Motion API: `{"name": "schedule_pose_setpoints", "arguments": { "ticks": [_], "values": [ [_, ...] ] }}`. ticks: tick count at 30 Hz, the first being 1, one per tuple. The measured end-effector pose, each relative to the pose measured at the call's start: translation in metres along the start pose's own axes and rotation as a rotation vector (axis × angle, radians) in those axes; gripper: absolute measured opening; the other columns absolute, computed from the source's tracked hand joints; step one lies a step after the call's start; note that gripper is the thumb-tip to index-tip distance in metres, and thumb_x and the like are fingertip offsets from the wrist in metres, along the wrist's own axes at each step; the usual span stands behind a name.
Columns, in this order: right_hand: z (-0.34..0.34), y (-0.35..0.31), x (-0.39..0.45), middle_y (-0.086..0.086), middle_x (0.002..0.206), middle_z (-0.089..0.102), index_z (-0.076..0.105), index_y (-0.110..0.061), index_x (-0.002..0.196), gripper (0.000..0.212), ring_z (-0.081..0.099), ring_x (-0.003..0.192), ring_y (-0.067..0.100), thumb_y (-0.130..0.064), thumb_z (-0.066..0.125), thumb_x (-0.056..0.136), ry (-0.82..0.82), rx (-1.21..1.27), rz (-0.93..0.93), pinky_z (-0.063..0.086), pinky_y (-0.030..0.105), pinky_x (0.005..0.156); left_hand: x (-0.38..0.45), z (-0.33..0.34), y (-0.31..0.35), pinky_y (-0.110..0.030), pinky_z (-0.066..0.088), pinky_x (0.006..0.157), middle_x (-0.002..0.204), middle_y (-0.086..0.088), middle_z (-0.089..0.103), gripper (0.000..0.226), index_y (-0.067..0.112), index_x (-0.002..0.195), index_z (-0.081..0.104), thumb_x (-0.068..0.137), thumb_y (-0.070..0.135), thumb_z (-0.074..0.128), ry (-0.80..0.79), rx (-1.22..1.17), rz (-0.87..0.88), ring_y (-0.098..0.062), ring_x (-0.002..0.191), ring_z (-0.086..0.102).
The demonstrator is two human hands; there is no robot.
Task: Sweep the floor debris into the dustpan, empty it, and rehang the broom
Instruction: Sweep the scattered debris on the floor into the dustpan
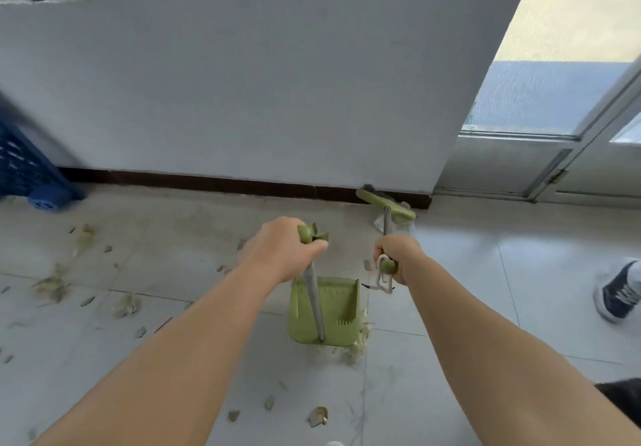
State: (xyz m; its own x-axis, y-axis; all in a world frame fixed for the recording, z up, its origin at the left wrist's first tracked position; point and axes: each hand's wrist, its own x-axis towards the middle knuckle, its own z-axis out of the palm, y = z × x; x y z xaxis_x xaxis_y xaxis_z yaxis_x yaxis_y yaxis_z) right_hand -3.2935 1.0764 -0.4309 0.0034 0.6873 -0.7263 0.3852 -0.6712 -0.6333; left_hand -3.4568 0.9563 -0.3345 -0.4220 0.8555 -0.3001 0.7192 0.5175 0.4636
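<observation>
The left hand (277, 248) grips the green top of the dustpan handle (314, 301), fingers curled tight around it and the thumb laid across the front. The grey handle shaft runs down from below those fingers to the green dustpan (338, 310), which stands on the tiled floor (468, 282) directly beneath the hand.

The right hand (399, 256) grips the upper end of the broom (385, 207), fingers wrapped around the shaft just above its green end cap. A pale hanging loop (383, 281) dangles below the closed fingers. The shaft extends forward from the fingers to the green broom head, which lies against the dark baseboard (208, 182) at the foot of the grey wall (260, 81).

Loose debris (357, 341) is heaped just beside the right edge of the dustpan, below the right hand. More scraps (55, 284) are scattered across the floor well to the left of the left hand, and a few pieces lie nearer the camera.

A blue wheeled crate (24, 171) stands at the far left. A dark sneaker (619, 293) is at the far right.
</observation>
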Motion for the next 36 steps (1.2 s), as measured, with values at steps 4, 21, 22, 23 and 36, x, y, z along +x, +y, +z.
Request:
{"name": "schedule_pose_setpoints", "arguments": {
  "ticks": [4,21,22,23,36],
  "values": [
    [-0.019,-0.02,0.046,0.009,0.065,0.051,0.049,-0.006,0.064,0.019,0.049,0.056,0.023,0.005,0.051,0.079,0.031,-0.049,0.006,0.043,0.027,0.051,0.036,0.002,0.008,-0.029,0.046,0.059,0.072,0.002,0.063,0.033,0.018,0.079,0.063,0.085,0.05,0.066,-0.012,0.011,0.026,-0.016,0.066,0.06],
    [-0.031,0.054,0.096,0.016,0.07,0.053,0.047,-0.001,0.08,0.024,0.046,0.049,0.02,-0.016,0.044,0.098,0.084,-0.236,0.475,0.038,0.015,0.033,0.066,0.002,0.001,-0.026,0.043,0.057,0.074,0.004,0.064,0.027,0.025,0.087,0.063,0.088,0.052,0.063,-0.029,0.115,0.068,-0.015,0.065,0.06],
    [-0.028,0.061,0.087,0.015,0.067,0.05,0.047,-0.002,0.078,0.024,0.042,0.049,0.019,-0.014,0.045,0.098,0.065,-0.19,0.493,0.033,0.015,0.033,0.061,0.001,-0.001,-0.026,0.043,0.057,0.075,0.005,0.064,0.026,0.025,0.09,0.063,0.089,0.052,0.062,-0.03,0.121,0.072,-0.015,0.066,0.06],
    [-0.025,0.069,0.079,0.014,0.063,0.048,0.046,-0.003,0.074,0.025,0.038,0.049,0.018,-0.013,0.046,0.097,0.07,-0.113,0.528,0.027,0.017,0.036,0.055,-0.001,-0.004,-0.027,0.043,0.058,0.075,0.005,0.064,0.026,0.026,0.092,0.063,0.089,0.052,0.062,-0.03,0.127,0.074,-0.015,0.067,0.06],
    [0.107,0.136,-0.102,0.012,0.064,0.053,0.051,-0.002,0.075,0.025,0.048,0.05,0.021,-0.007,0.037,0.094,-0.178,-0.185,0.343,0.042,0.025,0.043,-0.085,-0.052,-0.105,-0.028,0.043,0.058,0.071,0.001,0.062,0.034,0.023,0.071,0.06,0.088,0.052,0.063,0.028,0.088,0.075,-0.02,0.063,0.059]
  ]
}}
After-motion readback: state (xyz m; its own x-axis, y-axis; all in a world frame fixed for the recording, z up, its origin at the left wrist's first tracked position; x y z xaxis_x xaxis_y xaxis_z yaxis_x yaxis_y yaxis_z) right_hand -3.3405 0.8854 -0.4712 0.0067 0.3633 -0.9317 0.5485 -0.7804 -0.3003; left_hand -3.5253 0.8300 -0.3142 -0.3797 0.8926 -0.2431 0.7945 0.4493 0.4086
